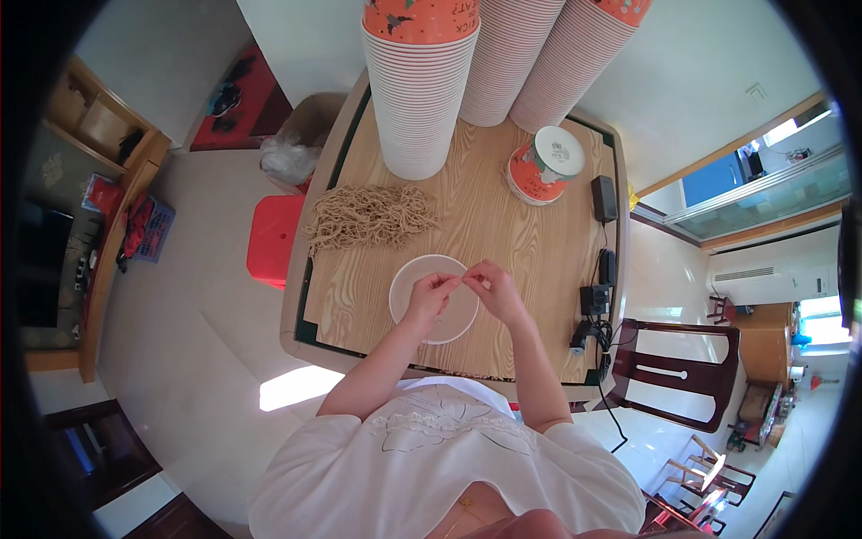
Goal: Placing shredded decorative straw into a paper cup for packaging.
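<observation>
A round white tub (456, 325) stands at the near middle of the wooden table, its mouth facing up. Over it my left hand (431, 296) and my right hand (493, 287) meet near the far right rim, fingertips pinched close together. Whatever lies between the fingertips is too small to make out. Beyond the tub, to the left, lies a loose heap of tan twisted cord (373, 218). A tall stack of nested white paper tubs (415, 112) with an orange printed one on top rises behind the cord.
Two more tub stacks (507, 67) lean at the table's far edge. An orange tub with a pale round lid (558, 151) sits at far right. Black adapters and cables (593, 300) line the right edge, beside a dark wooden chair (678, 371). At left stands a red stool (272, 241).
</observation>
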`<action>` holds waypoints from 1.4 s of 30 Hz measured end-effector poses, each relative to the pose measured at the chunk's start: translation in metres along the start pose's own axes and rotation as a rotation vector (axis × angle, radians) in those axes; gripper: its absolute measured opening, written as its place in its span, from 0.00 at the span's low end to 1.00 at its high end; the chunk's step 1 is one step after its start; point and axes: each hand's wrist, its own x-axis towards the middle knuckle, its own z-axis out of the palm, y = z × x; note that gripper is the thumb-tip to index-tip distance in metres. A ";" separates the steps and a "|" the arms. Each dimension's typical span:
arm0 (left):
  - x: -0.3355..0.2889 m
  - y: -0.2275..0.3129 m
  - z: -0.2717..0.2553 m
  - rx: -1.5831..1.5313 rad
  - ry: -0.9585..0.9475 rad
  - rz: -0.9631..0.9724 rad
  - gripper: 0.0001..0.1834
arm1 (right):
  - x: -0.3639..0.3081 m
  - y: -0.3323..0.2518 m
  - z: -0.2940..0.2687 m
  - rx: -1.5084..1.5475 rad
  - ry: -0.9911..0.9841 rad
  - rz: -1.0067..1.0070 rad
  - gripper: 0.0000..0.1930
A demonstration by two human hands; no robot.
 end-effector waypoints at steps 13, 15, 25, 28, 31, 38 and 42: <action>0.028 -0.028 -0.008 0.321 0.164 0.363 0.04 | 0.000 0.029 0.013 0.011 0.114 0.144 0.07; 0.034 -0.030 -0.011 0.228 0.204 0.233 0.04 | 0.001 0.035 0.013 0.089 0.154 0.228 0.07; 0.041 -0.036 -0.008 0.283 0.241 0.242 0.06 | 0.004 0.054 0.018 0.158 0.077 0.247 0.09; 0.042 -0.037 -0.008 0.292 0.232 0.271 0.07 | 0.005 0.056 0.018 0.192 0.050 0.263 0.10; 0.042 -0.037 -0.006 0.295 0.221 0.274 0.06 | 0.006 0.055 0.018 0.206 0.013 0.280 0.10; 0.046 -0.041 -0.006 0.322 0.225 0.274 0.06 | 0.006 0.055 0.017 0.292 -0.031 0.305 0.10; 0.045 -0.040 -0.006 0.312 0.216 0.279 0.05 | 0.006 0.053 0.016 0.325 -0.037 0.315 0.10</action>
